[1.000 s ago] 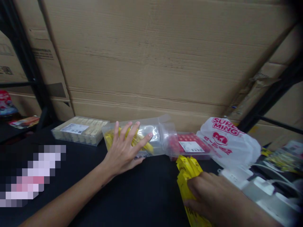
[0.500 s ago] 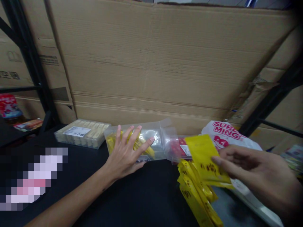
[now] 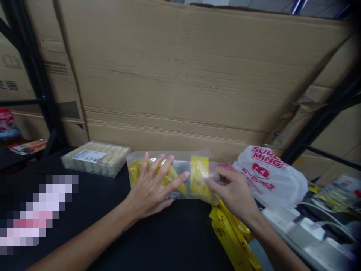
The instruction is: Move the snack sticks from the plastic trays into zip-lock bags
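My left hand (image 3: 153, 184) lies with spread fingers on a clear plastic bag (image 3: 180, 165) that has several yellow packets (image 3: 137, 171) at its left end. At the bag's right end, my right hand (image 3: 232, 188) pinches a flat yellow packet (image 3: 199, 175), which shows through the clear plastic inside the bag's mouth. Its fingertips are partly hidden. Below my right hand, more yellow packets (image 3: 235, 239) lie in an overlapping pile on the black surface. A red item behind the right fingers is mostly hidden.
A clear box of pale pieces (image 3: 96, 158) sits at the back left. A white bag with red print (image 3: 267, 177) and a white power strip (image 3: 307, 233) are on the right. Cardboard (image 3: 180, 75) stands behind, between black metal posts.
My right hand has moved left with the yellow packet, which has gone from outside into the clear bag. My left hand stays spread on the bag. The white power strip has come into fuller view.
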A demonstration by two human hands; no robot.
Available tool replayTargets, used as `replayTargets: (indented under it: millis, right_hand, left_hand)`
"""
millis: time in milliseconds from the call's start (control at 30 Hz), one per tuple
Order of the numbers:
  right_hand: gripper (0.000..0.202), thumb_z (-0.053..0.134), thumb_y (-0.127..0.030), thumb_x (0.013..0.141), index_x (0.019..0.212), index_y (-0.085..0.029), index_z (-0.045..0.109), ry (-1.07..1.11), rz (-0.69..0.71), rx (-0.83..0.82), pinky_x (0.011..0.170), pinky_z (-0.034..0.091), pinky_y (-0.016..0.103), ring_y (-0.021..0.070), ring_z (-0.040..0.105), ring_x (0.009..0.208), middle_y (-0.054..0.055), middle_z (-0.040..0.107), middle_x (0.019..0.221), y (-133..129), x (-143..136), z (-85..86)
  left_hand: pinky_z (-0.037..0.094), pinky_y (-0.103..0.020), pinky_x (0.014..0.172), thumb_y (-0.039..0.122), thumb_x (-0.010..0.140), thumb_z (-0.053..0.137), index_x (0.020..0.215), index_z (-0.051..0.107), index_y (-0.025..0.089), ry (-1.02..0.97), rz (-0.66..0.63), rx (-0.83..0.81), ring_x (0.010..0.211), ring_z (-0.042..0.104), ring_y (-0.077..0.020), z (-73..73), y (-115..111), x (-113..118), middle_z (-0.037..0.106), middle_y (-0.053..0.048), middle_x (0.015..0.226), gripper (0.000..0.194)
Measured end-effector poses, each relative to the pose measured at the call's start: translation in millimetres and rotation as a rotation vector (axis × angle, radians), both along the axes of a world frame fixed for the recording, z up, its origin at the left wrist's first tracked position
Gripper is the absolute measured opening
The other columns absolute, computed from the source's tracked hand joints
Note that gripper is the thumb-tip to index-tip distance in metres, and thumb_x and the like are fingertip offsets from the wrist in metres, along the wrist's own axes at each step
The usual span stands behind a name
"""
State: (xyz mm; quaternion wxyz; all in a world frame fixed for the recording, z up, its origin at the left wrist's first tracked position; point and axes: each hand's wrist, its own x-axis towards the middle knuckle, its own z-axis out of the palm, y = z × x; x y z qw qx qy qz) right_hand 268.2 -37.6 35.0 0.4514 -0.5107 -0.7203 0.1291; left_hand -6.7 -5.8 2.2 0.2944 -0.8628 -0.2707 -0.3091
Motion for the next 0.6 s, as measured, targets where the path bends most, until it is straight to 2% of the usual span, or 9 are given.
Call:
replayTargets:
  millis: [167,267,367,467,600]
  right_hand:
    - [0.014,0.073,-0.035,0.089,0.093,-0.022,0.074,-0.149,0.334,-0.167,0.083,0.054,0.035,0.0223,0.068,0.086,0.003,0.075,0.092,5.0,-4.1,19.7]
    - [0.017,0.071,-0.036,0.091,0.102,-0.023,0.073,-0.149,0.546,-0.307,0.083,0.054,0.033,0.0213,0.067,0.089,0.004,0.074,0.100,13.7,-15.9,19.6]
    - [0.018,0.067,-0.036,0.093,0.101,-0.021,0.072,-0.149,0.725,-0.334,0.083,0.055,0.034,0.0205,0.065,0.088,0.004,0.072,0.101,26.2,-29.4,11.8]
    - [0.023,0.070,-0.040,0.090,0.102,-0.020,0.070,-0.004,0.777,-0.362,0.089,0.056,0.038,0.0224,0.066,0.093,0.005,0.071,0.103,39.7,-38.1,2.7]
    - [0.034,0.069,-0.050,0.087,0.105,-0.021,0.069,0.122,0.696,-0.381,0.092,0.057,0.044,0.0247,0.068,0.093,0.008,0.072,0.105,54.5,-38.6,-5.0]
  left_hand:
    - [0.015,-0.081,0.114,0.048,0.079,0.082,0.164,0.024,0.032,0.033,-0.048,0.008,0.147,0.032,-0.0501,-1.4,-2.4,1.5,0.033,-0.025,0.162,0.104]
    - [0.016,-0.080,0.114,0.044,0.081,0.080,0.164,0.024,0.031,0.033,-0.082,0.030,0.146,0.034,-0.0485,-3.1,-5.3,4.2,0.037,-0.025,0.160,0.101]
    - [0.016,-0.079,0.115,0.041,0.081,0.080,0.163,0.026,0.031,0.034,-0.104,0.049,0.145,0.035,-0.0478,-4.1,-6.4,5.4,0.040,-0.024,0.158,0.098]
    - [0.017,-0.080,0.114,0.041,0.083,0.078,0.161,0.030,0.032,0.015,-0.084,0.065,0.144,0.036,-0.0483,-3.1,-5.8,4.7,0.042,-0.022,0.157,0.092]
    - [0.019,-0.080,0.114,0.041,0.085,0.076,0.161,0.031,0.032,-0.001,-0.075,0.068,0.144,0.035,-0.0488,-3.5,-5.3,5.6,0.041,-0.022,0.157,0.088]
